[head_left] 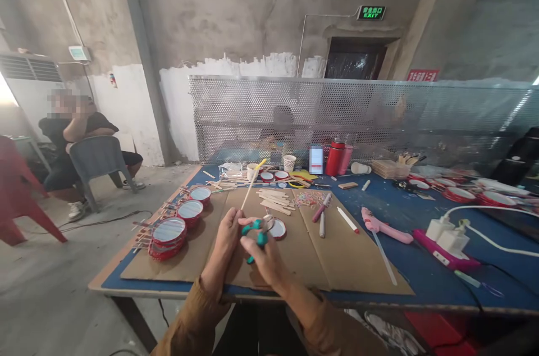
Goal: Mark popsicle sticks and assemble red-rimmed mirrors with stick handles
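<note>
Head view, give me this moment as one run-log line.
Left hand: holds stick | Right hand: holds teal-handled tool | Drum: on cardboard, just beyond right hand

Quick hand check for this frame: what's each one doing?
Left hand: closed, holding a stick.
Right hand: closed around a teal-handled tool.

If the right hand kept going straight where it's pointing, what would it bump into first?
Most likely the left hand. The right hand points forward and leftward, and the left hand is close by in that line. Depth is unclear, so they might already touch.
</note>
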`<control>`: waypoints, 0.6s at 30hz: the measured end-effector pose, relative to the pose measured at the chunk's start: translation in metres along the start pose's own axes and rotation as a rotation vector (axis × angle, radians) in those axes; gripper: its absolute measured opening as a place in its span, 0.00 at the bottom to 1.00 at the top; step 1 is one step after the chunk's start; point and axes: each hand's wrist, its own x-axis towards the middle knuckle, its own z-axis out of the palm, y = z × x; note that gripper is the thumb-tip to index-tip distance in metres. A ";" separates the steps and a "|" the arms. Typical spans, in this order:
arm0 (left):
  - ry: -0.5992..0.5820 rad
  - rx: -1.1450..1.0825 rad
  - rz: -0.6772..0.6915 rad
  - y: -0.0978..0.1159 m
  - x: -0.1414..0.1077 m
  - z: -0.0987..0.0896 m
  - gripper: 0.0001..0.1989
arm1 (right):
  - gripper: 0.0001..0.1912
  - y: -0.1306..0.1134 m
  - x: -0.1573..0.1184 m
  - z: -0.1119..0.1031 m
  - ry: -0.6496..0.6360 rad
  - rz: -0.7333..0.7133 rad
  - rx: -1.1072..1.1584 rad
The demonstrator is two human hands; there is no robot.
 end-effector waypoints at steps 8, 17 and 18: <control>-0.178 0.246 0.037 -0.001 -0.021 -0.007 0.20 | 0.18 -0.050 0.000 -0.102 0.082 0.656 0.141; -0.196 0.244 0.013 0.007 -0.024 -0.009 0.20 | 0.17 -0.027 -0.024 -0.122 -0.035 0.671 0.032; -0.203 0.241 0.018 0.006 -0.024 -0.008 0.20 | 0.17 -0.021 -0.026 -0.122 -0.028 0.647 0.038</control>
